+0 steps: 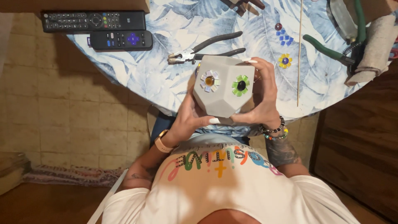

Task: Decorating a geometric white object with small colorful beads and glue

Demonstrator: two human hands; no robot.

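faceted grey block [223, 89], many-sided, cradled between both hands just above the near edge of the round bench [166, 79], over the person's lap. left hand [188, 118] wraps the block's lower left side, thumb laid along the bottom edge with the white nail pointing toward the centre; right hand [265, 99] wraps the right side, its fingers [259, 68] curled over the top right corner. both sets of fingers are closed firmly on the block, so it is carried by the two palms together and does not appear to rest on the bench. key relation: the block sits squarely between the hands, neither nearer than the other, with two upper faces tilted toward the camera. left face carries a white-petalled mosaic flower [209, 81] with an amber centre; right face carries a green-petalled flower [241, 86] with a dark centre. the two flowers lie side by side, close, split by the ridge between the faces. no clear long axis; the block is about as wide as tall. beyond it on the bench: pliers [205, 49] just behind the block, loose blue tiles [285, 38], a small yellow flower [285, 60], a thin wooden stick [299, 49], green-handled nippers [331, 49], two remotes [95, 20] far left.
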